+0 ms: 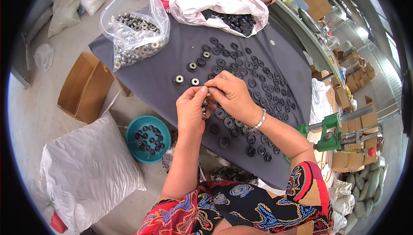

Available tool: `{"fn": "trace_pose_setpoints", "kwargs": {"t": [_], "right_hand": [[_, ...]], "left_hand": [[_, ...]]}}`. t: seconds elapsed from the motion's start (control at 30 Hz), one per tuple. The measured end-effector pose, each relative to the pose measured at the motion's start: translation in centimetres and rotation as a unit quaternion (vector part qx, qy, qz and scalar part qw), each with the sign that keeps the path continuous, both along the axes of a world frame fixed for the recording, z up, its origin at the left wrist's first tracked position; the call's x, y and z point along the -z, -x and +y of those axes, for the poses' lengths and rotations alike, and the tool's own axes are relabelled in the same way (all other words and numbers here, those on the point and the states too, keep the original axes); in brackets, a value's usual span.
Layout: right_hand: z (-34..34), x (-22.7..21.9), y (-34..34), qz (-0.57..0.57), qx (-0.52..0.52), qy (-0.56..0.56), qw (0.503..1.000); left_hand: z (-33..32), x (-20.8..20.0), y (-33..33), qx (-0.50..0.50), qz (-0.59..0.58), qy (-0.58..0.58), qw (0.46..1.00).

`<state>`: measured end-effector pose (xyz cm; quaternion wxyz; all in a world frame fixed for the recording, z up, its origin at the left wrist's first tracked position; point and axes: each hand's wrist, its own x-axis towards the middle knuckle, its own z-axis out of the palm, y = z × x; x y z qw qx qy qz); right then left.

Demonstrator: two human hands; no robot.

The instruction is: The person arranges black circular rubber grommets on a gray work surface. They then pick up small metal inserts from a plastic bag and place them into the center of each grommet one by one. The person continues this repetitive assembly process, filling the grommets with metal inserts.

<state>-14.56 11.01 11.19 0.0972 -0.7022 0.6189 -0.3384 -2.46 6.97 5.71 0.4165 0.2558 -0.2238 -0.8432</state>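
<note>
Head: small, shiny metal rings [204, 112]

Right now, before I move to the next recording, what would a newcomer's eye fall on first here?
Probably the many black discs spread across the dark tabletop, with the left hand, holding small metal rings, and right hand meeting above. Next, the teal basin on the floor at left, beside a bulging white sack.
</note>
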Motion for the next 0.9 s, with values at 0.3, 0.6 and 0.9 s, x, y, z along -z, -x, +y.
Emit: {"fn": "trace_pose_setpoints", "kwargs": {"t": [0.3, 0.6, 0.9], "right_hand": [[-2.2, -0.3, 1.9, 0.110, -0.023, 0.043, 0.993], [-11.2, 2.7, 12.2, 0.144, 0.122, -0.090, 0.978], [-13.3, 5.4, 14.4, 0.243, 0.098, -0.100, 0.960]], "left_hand": [[-0.2, -0.2, 0.0, -0.042, -0.007, -0.042, 0.998], [-1.4, 1.1, -0.2, -0.058, 0.120, -0.184, 0.974], [-1.6, 1.1, -0.5, -0.057, 0.122, -0.185, 0.974]]}}
